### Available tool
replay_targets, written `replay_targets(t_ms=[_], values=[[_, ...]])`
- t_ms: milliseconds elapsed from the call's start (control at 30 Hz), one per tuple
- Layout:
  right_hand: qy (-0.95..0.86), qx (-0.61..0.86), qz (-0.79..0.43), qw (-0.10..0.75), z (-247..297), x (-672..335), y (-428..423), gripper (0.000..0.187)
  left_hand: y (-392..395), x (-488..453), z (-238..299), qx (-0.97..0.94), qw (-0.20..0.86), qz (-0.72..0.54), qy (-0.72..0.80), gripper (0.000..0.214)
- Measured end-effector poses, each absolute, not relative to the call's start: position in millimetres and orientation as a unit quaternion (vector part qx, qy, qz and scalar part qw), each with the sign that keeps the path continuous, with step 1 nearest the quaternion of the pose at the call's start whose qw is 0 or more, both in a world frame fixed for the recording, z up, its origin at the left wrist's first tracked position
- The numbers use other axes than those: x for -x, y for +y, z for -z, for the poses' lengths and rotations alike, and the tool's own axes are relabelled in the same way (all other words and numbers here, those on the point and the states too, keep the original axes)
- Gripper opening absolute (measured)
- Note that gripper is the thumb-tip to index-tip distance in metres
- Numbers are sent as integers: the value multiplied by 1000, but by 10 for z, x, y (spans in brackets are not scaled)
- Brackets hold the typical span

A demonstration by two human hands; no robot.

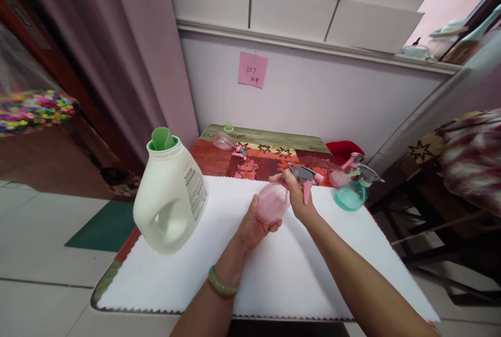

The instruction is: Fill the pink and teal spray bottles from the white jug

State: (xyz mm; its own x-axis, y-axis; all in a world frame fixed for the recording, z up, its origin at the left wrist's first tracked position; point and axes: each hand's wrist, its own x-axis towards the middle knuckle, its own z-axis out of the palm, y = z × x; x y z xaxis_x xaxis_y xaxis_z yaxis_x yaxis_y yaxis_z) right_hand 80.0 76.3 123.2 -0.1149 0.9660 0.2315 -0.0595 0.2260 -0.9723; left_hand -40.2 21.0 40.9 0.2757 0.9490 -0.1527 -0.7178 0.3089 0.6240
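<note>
A pink see-through spray bottle (273,203) is tilted above the white cloth, its top pointing right. My left hand (250,228) is closed around the round body from below. At the neck, the fingers of my right hand (298,193) grip the bottle by its grey and pink trigger sprayer (306,174); they partly hide the collar. To the left stands a large white jug (166,196) with a green spout (161,139) in its open mouth. A green spray bottle (351,197) and another pink spray bottle (340,177) stand right of my hands.
White cloth (203,274) covers the near part of the low table. Toward the back lie a clear pink bottle (223,141), a loose pink sprayer (240,153) and a green cap (228,128). A red stool (344,150) is behind the right corner, below the wall.
</note>
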Motion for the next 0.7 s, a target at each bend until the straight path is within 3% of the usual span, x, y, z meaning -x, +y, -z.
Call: replay_targets(t_ms=[100,300,500,600,700], values=[[-562,444,-446,537,-1246,-771,770,53,216,388,-394,-262,710,-602,255,67],[-524,492,-446,533,-1234,-766,800,58,198,325,-353,-268,630,-667,294,78],[-576,400,-472,535,-1162,-782,702,52,182,343,-461,-288,653,-658,239,74],[-623,404,-464,483,-1060,-817,616,66,164,366,-566,-301,638,-671,228,74],[-652,446,-445,421,-999,-859,563,60,178,370,-579,-308,606,-687,257,78]])
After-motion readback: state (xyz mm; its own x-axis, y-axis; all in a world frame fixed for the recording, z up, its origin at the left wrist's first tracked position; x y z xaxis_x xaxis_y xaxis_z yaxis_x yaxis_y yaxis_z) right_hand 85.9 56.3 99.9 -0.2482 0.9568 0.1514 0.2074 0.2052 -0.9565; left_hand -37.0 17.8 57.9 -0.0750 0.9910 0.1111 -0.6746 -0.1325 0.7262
